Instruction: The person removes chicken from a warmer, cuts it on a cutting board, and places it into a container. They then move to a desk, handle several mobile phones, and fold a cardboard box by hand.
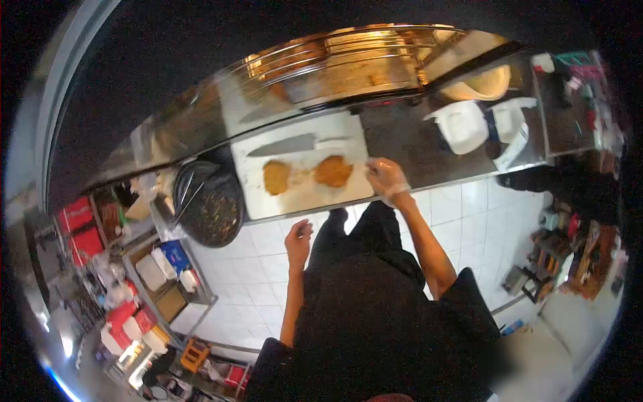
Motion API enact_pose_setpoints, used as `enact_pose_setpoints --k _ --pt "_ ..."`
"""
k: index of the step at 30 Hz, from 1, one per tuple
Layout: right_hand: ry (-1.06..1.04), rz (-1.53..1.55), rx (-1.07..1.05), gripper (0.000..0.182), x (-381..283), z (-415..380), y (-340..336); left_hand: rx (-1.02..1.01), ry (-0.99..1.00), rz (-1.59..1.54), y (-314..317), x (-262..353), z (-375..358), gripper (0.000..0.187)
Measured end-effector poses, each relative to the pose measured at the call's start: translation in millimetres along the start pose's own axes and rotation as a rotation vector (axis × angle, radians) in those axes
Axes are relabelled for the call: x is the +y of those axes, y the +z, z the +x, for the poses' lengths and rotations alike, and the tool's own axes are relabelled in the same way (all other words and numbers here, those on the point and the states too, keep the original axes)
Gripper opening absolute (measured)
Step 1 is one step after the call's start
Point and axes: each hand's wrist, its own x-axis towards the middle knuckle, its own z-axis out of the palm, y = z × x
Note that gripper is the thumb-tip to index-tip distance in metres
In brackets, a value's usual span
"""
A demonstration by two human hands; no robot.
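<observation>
Right hand: my right hand [386, 179], with a pale band at the wrist, is at the right edge of the white rectangular cutting board [299, 204], fingers bent toward it. I cannot tell whether the fingertips are together or apart, nor whether they touch the board; I see nothing clearly held.
Left hand: my left hand [299, 242] is below the board's near edge, apart from it, fingers loosely curled and holding nothing that I can see.
Right-hand piece: the rounded, flat, orange-brown piece with a rough crust [333, 172] lies on the board just left of my right fingers, apart from them.
Left-hand piece: the paler golden-brown, rough-crusted flat piece [276, 177] lies farther left, well apart from my right hand and beyond my left.
Crumbs: small golden crumbs [303, 175] lie between the two pieces.
Knife: the broad grey metal blade with a white handle [288, 145] lies flat beyond both pieces, tip left, handle right.
Basin: the round black basin [234, 231] sits just left of the board, with mixed scraps [216, 213] inside.
Counter: the dark brown countertop [395, 137] extends right of the board.
</observation>
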Motion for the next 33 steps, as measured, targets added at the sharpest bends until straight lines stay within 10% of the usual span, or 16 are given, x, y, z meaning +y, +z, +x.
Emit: enact_pose_setpoints --k 8,14,23,33 --pt "-0.307 -0.553 0.091 0.044 -36 126 178 0.195 0.01 0.101 -103 -32 -34 0.021" --pt "-0.227 -0.538 -0.357 0.039 -45 114 92 0.156 -0.045 0.111 -125 -55 -36 0.022" --pt "0.563 -0.347 -0.225 0.014 -82 -45 84 -0.119 0.616 0.179 -2 73 98 0.016" --pt "0.78 -0.186 -0.346 0.032 -96 -39 101 -0.407 1.187 0.344 150 97 252 0.029"
